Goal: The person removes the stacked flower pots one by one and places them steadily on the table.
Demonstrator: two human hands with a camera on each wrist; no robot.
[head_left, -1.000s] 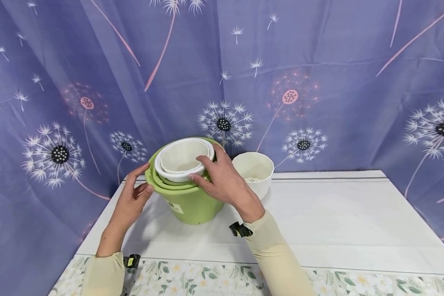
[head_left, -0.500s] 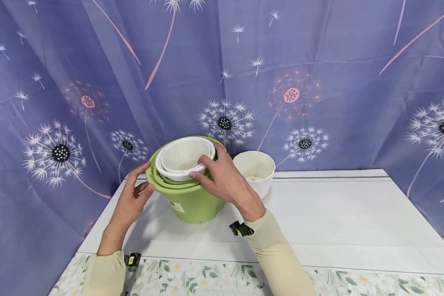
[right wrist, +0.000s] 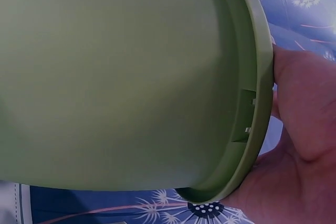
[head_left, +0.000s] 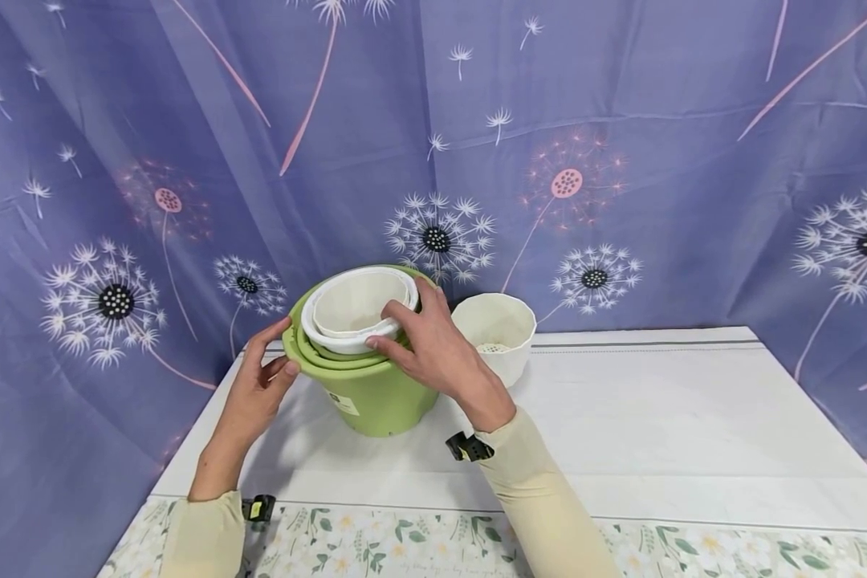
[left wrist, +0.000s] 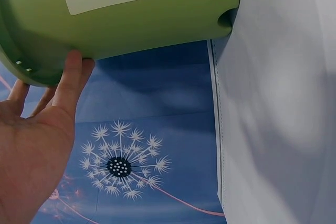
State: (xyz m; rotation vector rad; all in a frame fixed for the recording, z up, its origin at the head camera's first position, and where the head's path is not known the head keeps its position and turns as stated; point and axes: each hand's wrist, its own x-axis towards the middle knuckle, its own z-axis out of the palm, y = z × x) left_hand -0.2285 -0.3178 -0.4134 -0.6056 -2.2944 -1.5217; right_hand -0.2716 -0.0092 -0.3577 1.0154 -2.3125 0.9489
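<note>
A large green flowerpot [head_left: 379, 404] stands upright at the left of the table, a paper label on its front. Nested inside it are a smaller green pot and a white flowerpot [head_left: 343, 346], with another whitish pot [head_left: 357, 295] innermost. My left hand [head_left: 251, 399] holds the big pot's left rim between thumb and fingers; in the left wrist view the fingers [left wrist: 71, 80] meet the wall beneath the rim. From the right, my right hand [head_left: 442, 347] pinches the white flowerpot's rim, with a finger over its inner edge. Its far fingers are partly hidden at the green pot's right side.
Just right of the stack stands a single white pot [head_left: 516, 359] with a perforated base. A white cloth [head_left: 665, 425] with a floral front border [head_left: 419, 542] covers the table. Behind hangs a purple dandelion-print curtain [head_left: 621, 72].
</note>
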